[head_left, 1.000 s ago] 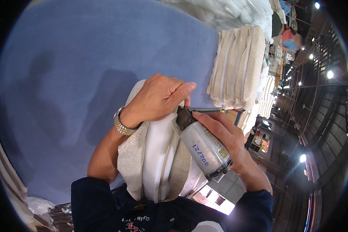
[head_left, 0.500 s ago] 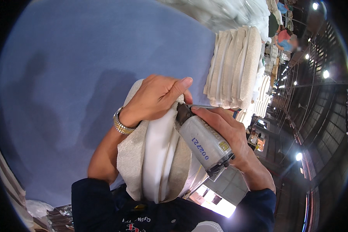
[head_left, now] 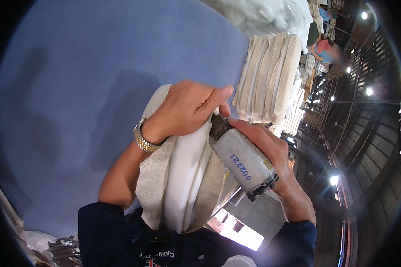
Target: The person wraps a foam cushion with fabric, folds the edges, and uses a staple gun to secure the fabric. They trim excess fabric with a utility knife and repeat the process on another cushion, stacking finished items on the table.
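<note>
A cushion piece of beige fabric [head_left: 153,193] and white padding [head_left: 182,171] stands against my front, its folded layers facing up. My left hand [head_left: 189,107], with a watch [head_left: 145,140] on its wrist, closes over the far end and pinches the fabric edge. Wrapped around a grey, pneumatic-looking staple gun [head_left: 245,162] is my right hand [head_left: 267,144]. The gun's dark nose [head_left: 219,126] meets the fabric edge just below my left fingers. Its handle is mostly hidden behind the grey body.
A blue surface [head_left: 120,44] spreads across the left. Several similar beige-and-white pieces [head_left: 267,80] stand in a row at the far right, beside clear plastic wrapping [head_left: 276,18]. Other people [head_left: 327,49] are farther back, under hanging lights. More wrapped material [head_left: 40,240] lies at lower left.
Both hands, the staple gun and the cushion's far end have shifted slightly right in the picture. The gun's nose stays at the fabric edge, and both grips look the same.
</note>
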A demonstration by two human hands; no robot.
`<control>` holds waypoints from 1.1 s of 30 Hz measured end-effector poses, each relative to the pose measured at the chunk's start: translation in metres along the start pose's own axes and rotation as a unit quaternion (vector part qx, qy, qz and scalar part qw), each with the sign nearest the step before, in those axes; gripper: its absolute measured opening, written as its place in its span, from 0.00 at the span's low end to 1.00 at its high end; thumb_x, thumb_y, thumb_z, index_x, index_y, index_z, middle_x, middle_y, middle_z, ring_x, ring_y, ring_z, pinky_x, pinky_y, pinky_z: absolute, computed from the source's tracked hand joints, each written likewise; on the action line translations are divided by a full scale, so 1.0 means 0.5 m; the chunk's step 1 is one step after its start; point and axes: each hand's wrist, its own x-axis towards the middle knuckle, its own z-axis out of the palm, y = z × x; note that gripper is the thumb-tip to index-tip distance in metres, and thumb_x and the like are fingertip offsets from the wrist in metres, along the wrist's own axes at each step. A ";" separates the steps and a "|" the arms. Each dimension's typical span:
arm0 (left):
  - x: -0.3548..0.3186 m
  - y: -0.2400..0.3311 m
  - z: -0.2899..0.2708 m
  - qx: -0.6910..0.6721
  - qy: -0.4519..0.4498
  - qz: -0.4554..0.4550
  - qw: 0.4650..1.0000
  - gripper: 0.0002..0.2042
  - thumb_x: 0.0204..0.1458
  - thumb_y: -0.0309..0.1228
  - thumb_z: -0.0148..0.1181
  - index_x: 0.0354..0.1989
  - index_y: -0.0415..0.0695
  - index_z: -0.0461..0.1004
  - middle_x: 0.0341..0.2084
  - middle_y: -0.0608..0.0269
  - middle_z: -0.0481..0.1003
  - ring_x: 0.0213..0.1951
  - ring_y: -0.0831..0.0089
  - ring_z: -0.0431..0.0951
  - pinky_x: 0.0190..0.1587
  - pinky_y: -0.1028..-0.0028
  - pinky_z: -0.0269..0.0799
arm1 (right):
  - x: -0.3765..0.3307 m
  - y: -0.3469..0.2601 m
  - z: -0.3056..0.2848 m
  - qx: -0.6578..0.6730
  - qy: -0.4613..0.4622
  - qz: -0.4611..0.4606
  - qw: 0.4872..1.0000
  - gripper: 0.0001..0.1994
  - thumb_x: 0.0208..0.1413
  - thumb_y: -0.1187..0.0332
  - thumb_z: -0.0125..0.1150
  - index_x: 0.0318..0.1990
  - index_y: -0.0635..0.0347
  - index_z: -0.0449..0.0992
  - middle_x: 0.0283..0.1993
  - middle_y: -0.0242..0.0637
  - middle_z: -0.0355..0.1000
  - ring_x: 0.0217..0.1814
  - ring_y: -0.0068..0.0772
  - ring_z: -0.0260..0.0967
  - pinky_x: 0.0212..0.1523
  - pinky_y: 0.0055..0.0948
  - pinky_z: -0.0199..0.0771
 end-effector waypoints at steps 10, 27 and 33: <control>0.002 -0.021 0.018 0.006 0.065 0.059 0.996 0.26 0.74 0.47 0.39 0.69 0.43 0.69 0.26 0.66 0.84 0.29 0.73 0.80 0.38 0.72 0.74 | 0.026 0.010 -0.011 0.032 -0.001 -0.004 0.999 0.34 0.44 0.71 0.73 0.64 0.57 0.74 0.53 0.46 0.80 0.52 0.47 0.82 0.52 0.38 0.79; -0.011 0.065 -0.006 -0.055 -0.005 -0.091 0.994 0.24 0.74 0.44 0.43 0.67 0.40 0.71 0.23 0.66 0.79 0.25 0.83 0.75 0.34 0.77 0.73 | -0.156 0.141 0.140 0.215 0.225 -0.034 0.950 0.33 0.45 0.74 0.73 0.64 0.62 0.73 0.52 0.47 0.79 0.54 0.45 0.79 0.58 0.32 0.75; -0.018 0.089 0.024 -0.016 0.089 -0.110 0.990 0.26 0.74 0.46 0.41 0.63 0.37 0.74 0.21 0.65 0.77 0.23 0.79 0.74 0.34 0.75 0.73 | -0.107 0.328 0.406 0.182 0.289 0.074 0.937 0.35 0.52 0.70 0.72 0.68 0.63 0.67 0.62 0.52 0.69 0.66 0.54 0.68 0.66 0.44 0.69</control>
